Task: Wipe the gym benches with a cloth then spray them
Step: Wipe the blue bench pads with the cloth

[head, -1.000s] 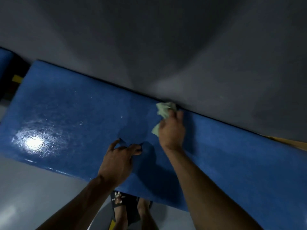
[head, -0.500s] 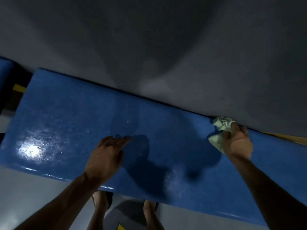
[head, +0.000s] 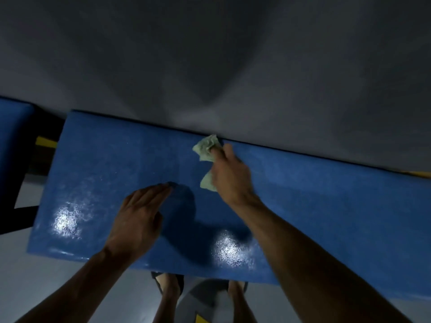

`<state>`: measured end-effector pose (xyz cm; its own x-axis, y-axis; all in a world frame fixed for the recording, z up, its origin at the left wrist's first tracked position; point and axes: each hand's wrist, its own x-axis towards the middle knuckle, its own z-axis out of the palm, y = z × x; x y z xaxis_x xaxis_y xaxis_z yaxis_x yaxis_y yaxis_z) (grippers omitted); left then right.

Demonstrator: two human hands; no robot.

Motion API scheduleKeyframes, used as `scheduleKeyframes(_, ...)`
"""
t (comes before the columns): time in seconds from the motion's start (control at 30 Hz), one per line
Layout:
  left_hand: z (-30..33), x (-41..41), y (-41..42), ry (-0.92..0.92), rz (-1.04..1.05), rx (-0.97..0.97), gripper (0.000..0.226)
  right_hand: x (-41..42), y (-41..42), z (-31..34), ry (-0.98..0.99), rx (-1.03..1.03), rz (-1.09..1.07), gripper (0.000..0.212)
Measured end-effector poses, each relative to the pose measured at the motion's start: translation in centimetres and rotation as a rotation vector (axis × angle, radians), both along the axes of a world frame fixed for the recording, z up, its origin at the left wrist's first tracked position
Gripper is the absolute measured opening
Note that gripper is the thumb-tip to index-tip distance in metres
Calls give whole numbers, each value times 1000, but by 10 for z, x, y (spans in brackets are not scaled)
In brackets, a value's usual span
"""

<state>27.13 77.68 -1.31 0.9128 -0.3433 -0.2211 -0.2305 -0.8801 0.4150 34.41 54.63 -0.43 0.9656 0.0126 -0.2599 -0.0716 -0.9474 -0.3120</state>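
A blue padded bench (head: pixel 314 206) runs across the middle of the frame, glossy with two bright glare spots; the right hand (head: pixel 229 176) clutches a crumpled pale green cloth (head: pixel 206 148) pressed to the pad near its far edge, centre frame; the left hand (head: pixel 137 217) lies flat on the pad, fingers straight, holding nothing; two feet (head: pixel 169 287) show at lower centre below the bench's near edge; a second blue pad (head: pixel 11 141) sits at far left.

No readable text or labels anywhere
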Motion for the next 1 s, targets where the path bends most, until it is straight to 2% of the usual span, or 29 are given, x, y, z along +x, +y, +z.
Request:
scheduleKeyframes(0.03,-1,2,2,9,4,9,65,-1,-18,4,9,-32,70,23)
scheduleKeyframes(0.1,-1,6,6,29,-6,26,66,-5,-65,9,15,-203,160,46)
scheduleKeyframes(0.17,-1,9,7,33,-34,41,66,-12,-115,17,26,-190,-137,69)
scheduleKeyframes(0.2,0,10,7,37,-40,41,66,-16,-133,17,21,-185,-300,73)
scheduleKeyframes(0.23,1,11,6,44,-42,40,66,-19,-142,15,12,-185,-419,71)
scheduleKeyframes(0.3,2,11,6,59,-51,42,67,-24,-133,4,-15,-179,-593,54)
scheduleKeyframes(0.4,1,10,8,57,-57,30,67,-14,-67,-14,-57,-111,-709,33)
scheduleKeyframes(0.5,3,13,11,48,-67,1,66,2,27,-26,-83,-7,-596,38)
scheduleKeyframes(0.6,1,14,15,43,-92,4,67,6,87,-23,-48,69,-272,36)
scheduleKeyframes(0.7,0,14,17,35,-104,7,68,-1,62,-13,-23,36,21,43)
scheduleKeyframes(0.77,1,16,18,24,-116,3,68,-11,13,-7,-34,-95,44,49)
scheduleKeyframes(0.87,3,16,18,17,-114,9,68,-43,-73,3,-40,-164,-239,61)
scheduleKeyframes(0.93,3,16,17,23,-108,26,69,-67,-104,6,-51,-190,-436,52)
scheduleKeyframes(1.0,1,16,17,33,-95,38,69,-77,-93,0,-48,-184,-580,47)
